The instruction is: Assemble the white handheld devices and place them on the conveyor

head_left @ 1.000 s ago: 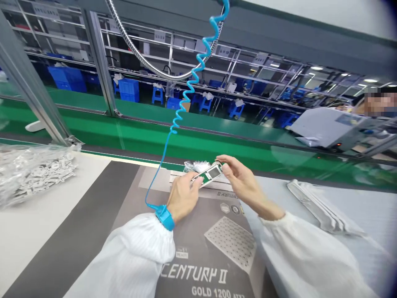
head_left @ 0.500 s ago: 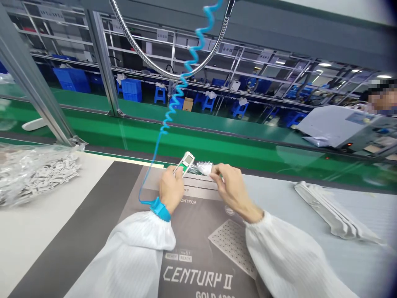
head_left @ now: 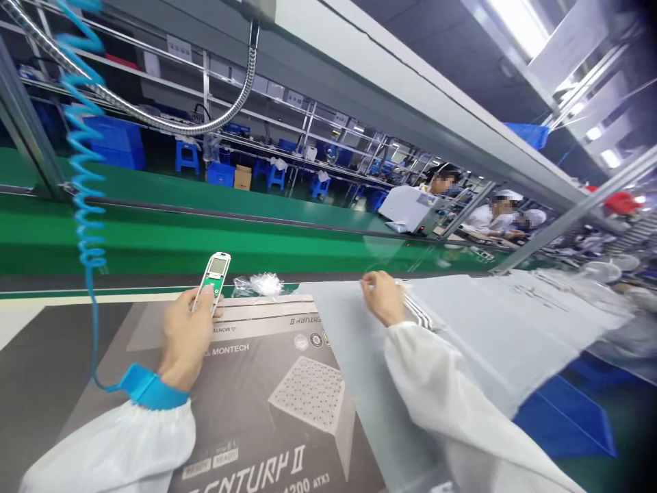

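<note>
One slim white-framed device (head_left: 219, 266), with a green circuit board and a small grey screen showing, is held up above the far edge of the printed cardboard (head_left: 241, 380), its screen end tilted up and slightly to the right. The left hand (head_left: 183, 335) carries it, back of the hand up, the forearm coming in from the lower left and a blue wrist strap (head_left: 154, 388) around the wrist. Its fingers are closed on the device's lower end, the thumb laid over the green board and fingertips showing at the right edge.

The right hand (head_left: 387, 301) is well apart, over the pale worktop covering (head_left: 354, 349) to the right of the cardboard, its forearm reaching in from the lower right. Its fingers are bent inward with the tips close together; whether they grip anything cannot be told. White strips (head_left: 419, 313) lie just beside that hand, partly behind it.

Near the device, a clear plastic bag (head_left: 264, 283) rests by the cardboard's far edge with something white in or on it. A blue bin (head_left: 564, 411) stands below the worktop's right edge, and stacked blue crates (head_left: 116, 144) sit across the green aisle; their contents are too unclear to name.
</note>
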A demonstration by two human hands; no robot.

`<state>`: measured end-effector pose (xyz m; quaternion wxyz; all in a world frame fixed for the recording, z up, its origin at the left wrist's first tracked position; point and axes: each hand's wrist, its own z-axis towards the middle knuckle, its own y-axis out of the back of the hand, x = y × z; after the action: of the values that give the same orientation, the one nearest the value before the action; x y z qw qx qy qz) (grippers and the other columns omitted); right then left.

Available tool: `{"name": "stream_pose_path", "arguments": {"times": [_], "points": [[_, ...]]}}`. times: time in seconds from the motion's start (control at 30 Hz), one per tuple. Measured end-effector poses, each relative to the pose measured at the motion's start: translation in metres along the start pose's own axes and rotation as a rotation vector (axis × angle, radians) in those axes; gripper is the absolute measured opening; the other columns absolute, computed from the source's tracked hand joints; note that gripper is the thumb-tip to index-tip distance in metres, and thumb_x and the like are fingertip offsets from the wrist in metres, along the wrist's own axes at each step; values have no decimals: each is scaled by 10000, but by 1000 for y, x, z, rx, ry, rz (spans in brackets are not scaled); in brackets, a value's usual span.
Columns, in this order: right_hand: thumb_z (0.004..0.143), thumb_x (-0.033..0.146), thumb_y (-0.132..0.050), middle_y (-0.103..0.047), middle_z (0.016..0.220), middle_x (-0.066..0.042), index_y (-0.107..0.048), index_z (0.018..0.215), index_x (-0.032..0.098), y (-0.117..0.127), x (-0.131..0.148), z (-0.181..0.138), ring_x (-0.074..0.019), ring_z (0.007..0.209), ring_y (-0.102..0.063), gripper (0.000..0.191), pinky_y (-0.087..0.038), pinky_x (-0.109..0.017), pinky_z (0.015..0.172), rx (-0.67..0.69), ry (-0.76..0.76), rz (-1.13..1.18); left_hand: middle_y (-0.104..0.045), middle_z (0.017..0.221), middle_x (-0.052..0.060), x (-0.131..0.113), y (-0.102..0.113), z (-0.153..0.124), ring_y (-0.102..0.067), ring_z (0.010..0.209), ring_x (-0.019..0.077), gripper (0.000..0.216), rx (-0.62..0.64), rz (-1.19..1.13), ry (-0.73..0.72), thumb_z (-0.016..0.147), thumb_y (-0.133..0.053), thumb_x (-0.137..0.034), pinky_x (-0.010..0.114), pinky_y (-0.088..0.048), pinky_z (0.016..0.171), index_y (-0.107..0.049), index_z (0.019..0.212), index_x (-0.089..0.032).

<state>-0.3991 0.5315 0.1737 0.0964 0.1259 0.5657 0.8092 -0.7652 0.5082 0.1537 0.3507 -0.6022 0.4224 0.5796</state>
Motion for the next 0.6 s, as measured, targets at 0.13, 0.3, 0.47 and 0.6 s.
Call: {"name": "stream_pose_path", "arguments": {"times": [0.13, 0.3, 0.47, 0.6], "points": [[888, 149, -545, -651, 1156, -257, -666, 1005, 80, 7, -64, -4, -365, 1151, -573, 182, -329, -514, 954, 22, -157, -156, -701, 846, 63, -1, -2, -1, -575, 659, 160, 426, 26, -86, 11, 726, -665, -526, 292, -466, 624, -680, 914, -144], [890, 200, -565, -695, 1057, -237, -665, 895, 113, 5, -81, -16, -355, 1091, -613, 133, -348, -498, 934, 81, -172, -151, -644, 717, 26, -2, -2, -2, -547, 660, 153, 506, 70, -120, 21, 654, -732, -571, 281, -437, 622, -677, 911, -139], [986, 306, -448, -722, 1028, -135, -629, 1092, 161, 20, -42, -16, -257, 977, -669, 255, -450, -367, 849, 134, -31, 69, -698, 922, 41, -11, -5, -9, -591, 707, 141, 578, 222, -271, 48, 610, -814, -526, 271, -471, 643, -597, 1003, -162], [995, 460, -429, -710, 976, -64, -615, 1167, 197, 24, 38, -49, -173, 750, -691, 365, -509, -272, 658, 557, 358, 818, -677, 820, 15, -18, -5, -20, -576, 651, 144, 575, 298, -174, -41, 610, -842, -556, 255, -459, 569, -618, 985, -181]]}}
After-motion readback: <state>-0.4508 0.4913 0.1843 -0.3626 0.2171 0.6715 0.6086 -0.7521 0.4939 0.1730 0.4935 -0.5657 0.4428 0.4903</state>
